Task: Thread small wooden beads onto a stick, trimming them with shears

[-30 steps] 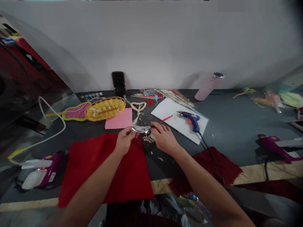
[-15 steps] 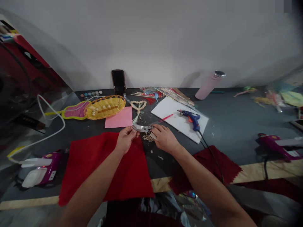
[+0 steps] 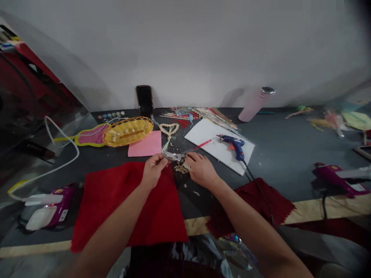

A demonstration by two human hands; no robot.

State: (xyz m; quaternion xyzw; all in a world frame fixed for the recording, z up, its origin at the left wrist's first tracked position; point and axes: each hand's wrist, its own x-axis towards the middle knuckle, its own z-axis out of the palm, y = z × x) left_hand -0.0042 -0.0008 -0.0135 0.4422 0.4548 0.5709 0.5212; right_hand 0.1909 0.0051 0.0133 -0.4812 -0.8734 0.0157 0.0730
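Observation:
My right hand (image 3: 202,170) is closed around the handles of pruning shears (image 3: 174,156), whose curved metal blades point left. My left hand (image 3: 153,170) pinches close to the blade tips; whatever lies between its fingertips is too small to make out. A pile of small wooden pieces (image 3: 181,168) lies on the dark table just below the shears. Beyond the blades rests a heart-shaped string of wooden beads (image 3: 169,129) with a pale tassel hanging toward my hands. A red cloth (image 3: 130,208) spreads under my left forearm.
Left of centre are a pink paper (image 3: 145,144) and a yellow woven basket (image 3: 128,131). A blue glue gun (image 3: 238,146) lies on a white board (image 3: 203,133), its cord trailing forward. A pink bottle (image 3: 255,105) and a phone (image 3: 144,99) stand by the wall.
Hardly anything differs. Both hands stay in place at the shears, with only a tiny shift of the fingers and of the whole view.

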